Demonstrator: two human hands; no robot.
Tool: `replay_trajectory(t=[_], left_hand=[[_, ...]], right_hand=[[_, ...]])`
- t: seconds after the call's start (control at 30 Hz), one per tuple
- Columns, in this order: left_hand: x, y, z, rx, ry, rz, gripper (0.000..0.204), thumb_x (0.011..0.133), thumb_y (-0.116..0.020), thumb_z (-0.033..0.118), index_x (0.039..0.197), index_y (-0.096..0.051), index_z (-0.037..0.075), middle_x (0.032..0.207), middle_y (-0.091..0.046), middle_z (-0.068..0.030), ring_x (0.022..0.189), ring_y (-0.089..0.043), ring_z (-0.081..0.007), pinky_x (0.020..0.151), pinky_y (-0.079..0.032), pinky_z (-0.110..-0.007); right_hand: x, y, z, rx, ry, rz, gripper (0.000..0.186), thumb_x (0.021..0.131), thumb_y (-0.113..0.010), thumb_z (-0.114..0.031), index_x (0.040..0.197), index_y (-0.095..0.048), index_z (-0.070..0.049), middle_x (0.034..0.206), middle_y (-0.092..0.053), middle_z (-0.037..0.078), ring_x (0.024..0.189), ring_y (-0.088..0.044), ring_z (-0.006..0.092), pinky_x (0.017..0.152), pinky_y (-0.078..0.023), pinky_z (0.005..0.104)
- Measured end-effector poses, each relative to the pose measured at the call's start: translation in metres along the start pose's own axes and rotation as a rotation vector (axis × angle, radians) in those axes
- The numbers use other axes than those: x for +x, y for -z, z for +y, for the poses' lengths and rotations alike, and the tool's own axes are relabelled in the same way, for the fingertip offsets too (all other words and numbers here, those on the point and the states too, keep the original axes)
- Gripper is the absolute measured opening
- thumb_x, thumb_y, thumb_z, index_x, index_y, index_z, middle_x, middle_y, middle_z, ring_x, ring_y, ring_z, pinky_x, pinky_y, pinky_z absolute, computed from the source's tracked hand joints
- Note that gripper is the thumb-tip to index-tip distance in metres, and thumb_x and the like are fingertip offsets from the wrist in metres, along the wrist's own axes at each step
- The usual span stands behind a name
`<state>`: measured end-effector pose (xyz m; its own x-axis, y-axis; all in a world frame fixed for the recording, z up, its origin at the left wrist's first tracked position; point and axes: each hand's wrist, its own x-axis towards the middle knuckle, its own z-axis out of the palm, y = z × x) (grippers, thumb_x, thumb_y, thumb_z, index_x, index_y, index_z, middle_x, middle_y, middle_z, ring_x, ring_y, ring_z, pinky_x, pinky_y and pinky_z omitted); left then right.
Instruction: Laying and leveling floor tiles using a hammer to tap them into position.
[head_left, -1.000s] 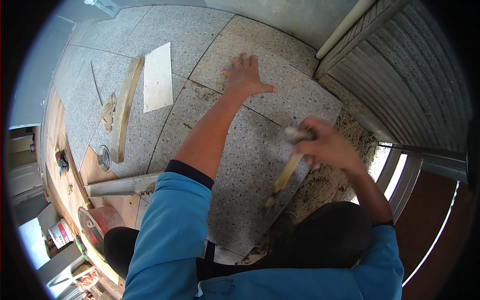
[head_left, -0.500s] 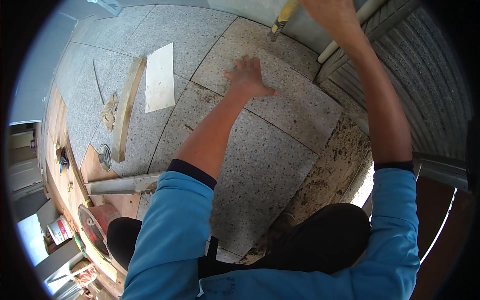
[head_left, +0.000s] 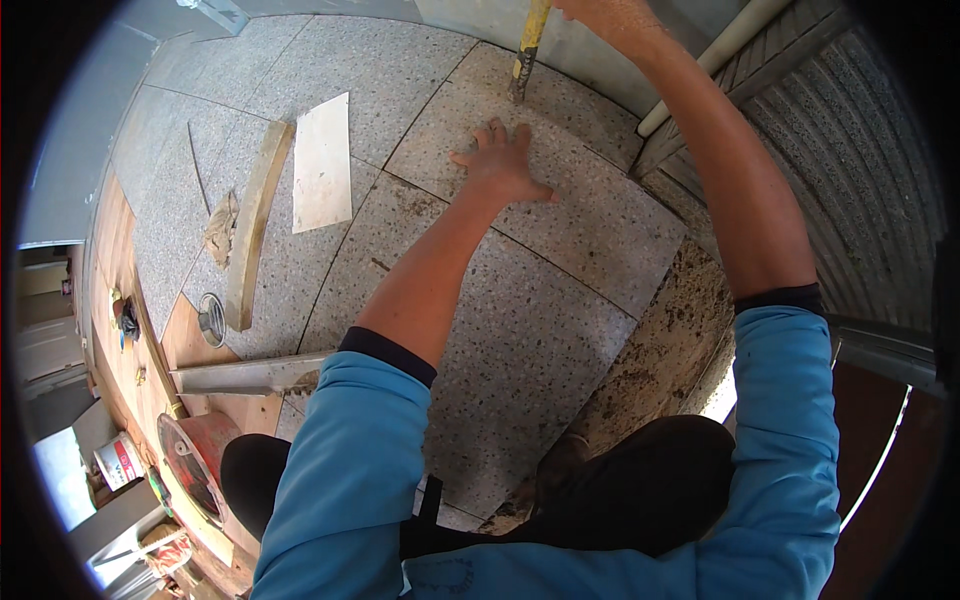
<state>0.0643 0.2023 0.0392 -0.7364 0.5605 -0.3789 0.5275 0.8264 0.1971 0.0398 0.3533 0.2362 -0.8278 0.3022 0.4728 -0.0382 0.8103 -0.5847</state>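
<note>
While pressed flat under the left hand (head_left: 503, 165), fingers spread wide and gripping nothing: large speckled grey floor tile (head_left: 560, 300), lying at an angle, bare mortar bed (head_left: 650, 370) along its edge on the side of the right arm. Well off to the left of that hand: long wooden batten (head_left: 252, 228) on the laid tiles, white offcut (head_left: 322, 162) just beside it. Right hand (head_left: 600, 12) raised at the top edge, closed on a yellow-handled hammer (head_left: 527, 50), handle hanging down just beyond the left fingertips, head out of sight
</note>
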Motion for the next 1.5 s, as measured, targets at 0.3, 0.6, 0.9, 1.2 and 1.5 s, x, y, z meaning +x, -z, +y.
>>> replay_trajectory(t=[0.3,0.6,0.9,1.2,1.5], left_hand=[[0.002,0.007,0.002,-0.013,0.029,-0.062,0.134,0.059,-0.087,0.068,0.165,-0.022,0.02,0.172,-0.01,-0.0179,0.156,-0.014,-0.0471,0.111,-0.022,-0.082],[0.002,0.007,0.001,-0.032,0.015,-0.029,0.132,0.057,-0.089,0.066,0.164,-0.027,0.018,0.172,-0.013,-0.0179,0.155,-0.016,-0.0472,0.11,-0.022,-0.083],[0.005,0.007,0.003,-0.031,0.015,-0.032,0.134,0.055,-0.09,0.065,0.164,-0.027,0.019,0.172,-0.014,-0.0178,0.155,-0.016,-0.047,0.11,-0.022,-0.082],[0.003,0.007,0.001,-0.041,0.009,-0.045,0.133,0.055,-0.089,0.067,0.164,-0.028,0.019,0.172,-0.013,-0.0173,0.156,-0.014,-0.0475,0.111,-0.022,-0.082],[0.004,0.006,0.001,-0.023,0.016,-0.046,0.134,0.056,-0.088,0.069,0.164,-0.025,0.02,0.173,-0.012,-0.0163,0.156,-0.013,-0.0467,0.112,-0.021,-0.081]], right_hand=[[-0.009,0.001,-0.006,0.1,0.065,-0.137,0.026,0.088,-0.059,-0.01,0.112,-0.059,-0.001,0.088,-0.062,0.022,0.082,-0.06,0.033,0.077,-0.048,0.0421],[-0.004,-0.017,-0.001,0.161,0.124,-0.042,0.038,0.089,-0.058,-0.011,0.126,-0.059,-0.002,0.094,-0.066,0.025,0.088,-0.064,0.0366,0.081,-0.049,0.0419],[0.009,-0.016,0.0,0.144,0.14,-0.017,0.035,0.089,-0.06,-0.012,0.123,-0.061,-0.004,0.094,-0.066,0.028,0.088,-0.064,0.0418,0.079,-0.05,0.0452],[0.006,-0.028,0.005,0.138,0.207,0.022,0.026,0.088,-0.06,-0.012,0.113,-0.061,-0.005,0.091,-0.067,0.026,0.088,-0.064,0.0448,0.079,-0.05,0.0479],[0.016,-0.019,-0.002,0.073,0.224,0.062,0.024,0.089,-0.06,-0.013,0.112,-0.061,-0.006,0.089,-0.066,0.026,0.086,-0.064,0.0458,0.077,-0.051,0.0479]])
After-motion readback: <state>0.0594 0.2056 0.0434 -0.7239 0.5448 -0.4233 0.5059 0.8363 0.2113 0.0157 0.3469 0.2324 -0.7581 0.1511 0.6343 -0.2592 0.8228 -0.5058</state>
